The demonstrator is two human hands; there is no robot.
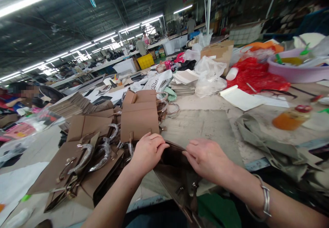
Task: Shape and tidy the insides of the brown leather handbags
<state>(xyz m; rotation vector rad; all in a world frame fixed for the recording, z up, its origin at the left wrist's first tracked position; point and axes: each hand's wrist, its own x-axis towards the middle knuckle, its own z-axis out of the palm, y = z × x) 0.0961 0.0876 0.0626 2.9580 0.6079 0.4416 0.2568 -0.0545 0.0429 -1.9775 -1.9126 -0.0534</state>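
A brown handbag (171, 176) stands tilted at the table's near edge, its dark mouth facing up toward me. On its far rim, my left hand (149, 152) pinches the edge between thumb and fingers. My right hand (205, 157) grips the same rim a little further right, with a silver bangle on that wrist. Small metal fittings show on the bag's near side. Left of it lies a pile of similar brown bags (140, 118), their handles (102, 156) wrapped in clear plastic. The fingertips inside the bag are hidden.
A grey cloth mat (205, 128) covers the table beyond my hands. To the right are a jar of orange liquid (291, 118), crumpled grey fabric (269, 149), a notepad (241, 98), red plastic (259, 75) and a purple basin (288, 67). Another person (38, 94) sits at far left.
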